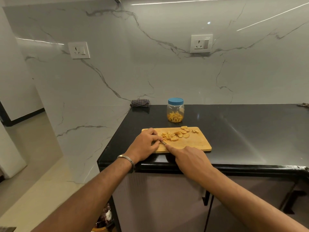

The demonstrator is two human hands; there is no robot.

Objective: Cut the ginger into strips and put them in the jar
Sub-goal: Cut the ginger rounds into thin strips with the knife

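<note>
Left hand (147, 143) has fingers curled down on the wooden cutting board (197, 143), next to the ginger strips (168, 136). Right hand (189, 158) grips the knife (163, 142), forefinger along its spine. Uncut ginger slices (184, 132) lie right of the strips. The jar (175, 110), blue lid on and strips inside, stands just beyond the board on the black counter (242, 131); a checked cloth (140, 103) sits far left.

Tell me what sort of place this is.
Most likely a home kitchen: a black stone counter against a marble-look wall with sockets, a wooden cutting board with sliced ginger, and a blue-lidded jar.
</note>
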